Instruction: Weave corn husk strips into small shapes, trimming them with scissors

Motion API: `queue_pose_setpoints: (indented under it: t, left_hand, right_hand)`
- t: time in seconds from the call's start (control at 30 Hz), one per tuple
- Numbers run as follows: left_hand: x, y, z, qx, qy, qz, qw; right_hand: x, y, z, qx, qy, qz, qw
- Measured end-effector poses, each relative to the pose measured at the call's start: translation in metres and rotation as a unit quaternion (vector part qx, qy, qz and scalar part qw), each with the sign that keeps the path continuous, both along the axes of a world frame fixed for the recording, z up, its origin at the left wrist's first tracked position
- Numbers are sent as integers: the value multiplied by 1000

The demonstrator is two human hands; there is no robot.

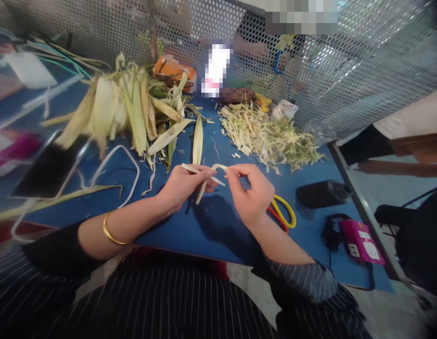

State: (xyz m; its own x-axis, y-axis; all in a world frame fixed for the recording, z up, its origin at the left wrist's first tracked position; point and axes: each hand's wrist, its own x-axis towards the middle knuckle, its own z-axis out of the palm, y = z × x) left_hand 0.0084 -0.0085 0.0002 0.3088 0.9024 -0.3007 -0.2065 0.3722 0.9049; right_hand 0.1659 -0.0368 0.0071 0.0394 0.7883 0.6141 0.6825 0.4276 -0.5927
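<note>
Pale folded corn husk strips point(200, 192) cross one another in the pinch of my left hand point(186, 184), above the blue table. One strip point(218, 166) curves over to the right, and its end is between the thumb and forefinger of my right hand point(252, 192). Under and beside my right wrist lie scissors point(286, 211) with yellow and red handles, partly hidden by the arm. Beyond my left hand a single husk leaf point(198, 141) lies on the table.
A heap of corn husks point(130, 103) stands at the back left, and a pile of husk scraps point(264, 134) at the back right. A black phone point(49, 165) with a white cable lies left. A black cylinder point(322, 193) and a magenta power strip point(361, 241) are right. Perforated metal screen point(179, 28) behind.
</note>
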Motion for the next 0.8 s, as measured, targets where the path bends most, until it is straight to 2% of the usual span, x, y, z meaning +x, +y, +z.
queue_pose_setpoints:
  t: [0.07,0.17,0.3,0.47,0.53,0.63,0.73,0.8]
  left_hand:
    - [0,0,-2,-4,-39,0,999]
    - [0,0,-5,-1,-72,-20,997]
    - [1,-1,-5,-4,-80,-27,996]
    - [1,0,-5,-11,-84,-27,996]
    - [0,1,-5,-8,-73,-19,997]
    - [0,1,-4,16,-37,-23,999]
    - [0,-2,-4,60,20,-87,994]
    - [0,-5,-6,100,78,-144,982]
  right_hand:
    - [0,-2,-3,53,-110,19,992]
    - [1,-3,-7,99,-207,38,973]
    - [-2,-2,-9,102,-296,43,949]
    - [-4,-3,-9,98,-379,92,916]
    - [-3,-4,-7,97,-371,117,916]
    - [-1,-2,-5,77,-280,108,951]
    - [-1,1,-4,31,-188,52,980]
    - [-3,3,-4,-14,-155,61,986]
